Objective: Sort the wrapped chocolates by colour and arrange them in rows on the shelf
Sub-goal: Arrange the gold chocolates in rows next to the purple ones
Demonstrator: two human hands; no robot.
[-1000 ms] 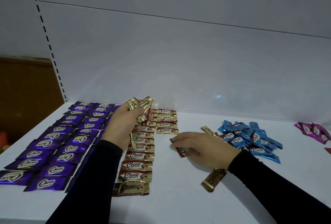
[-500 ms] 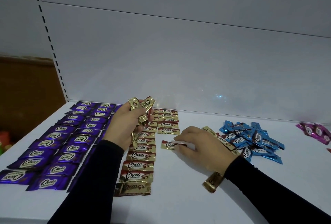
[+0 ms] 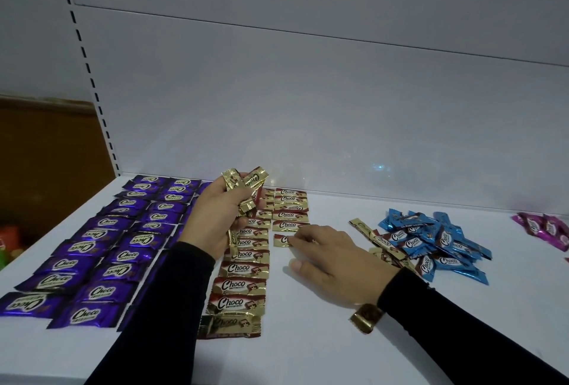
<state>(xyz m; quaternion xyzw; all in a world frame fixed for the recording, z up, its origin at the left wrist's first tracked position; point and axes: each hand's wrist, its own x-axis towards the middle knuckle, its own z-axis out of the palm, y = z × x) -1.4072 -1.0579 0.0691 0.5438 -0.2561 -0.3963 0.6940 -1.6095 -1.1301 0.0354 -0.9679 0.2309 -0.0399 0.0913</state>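
Gold foil fills the left hand [image 3: 220, 215], whose grip is clenched round a bunch of gold chocolates [image 3: 243, 190] raised above the shelf [image 3: 308, 338]. The right hand [image 3: 332, 257] lies low over the white shelf, fingers nearly straight, its fingertips [image 3: 292, 238] pressing on a single gold chocolate [image 3: 281, 240] just below the short second gold row [image 3: 289, 210]; whether that grip pinches the wrapper or only rests on it cannot be told. A long gold row [image 3: 243, 267] runs from the back panel toward the front edge, between the left forearm and the second row. Left of it, the purple chocolates [image 3: 101, 249] lie in at least 2 tidy rows, partly hidden by the left sleeve. Right of the right hand sits a loose pile of blue chocolates [image 3: 437, 243], with a few gold chocolates at its left edge [image 3: 378, 238]. Another gold chocolate [image 3: 366, 318] shows beneath the right wrist. Several pink chocolates [image 3: 545, 229] lie at the far right edge of the view.
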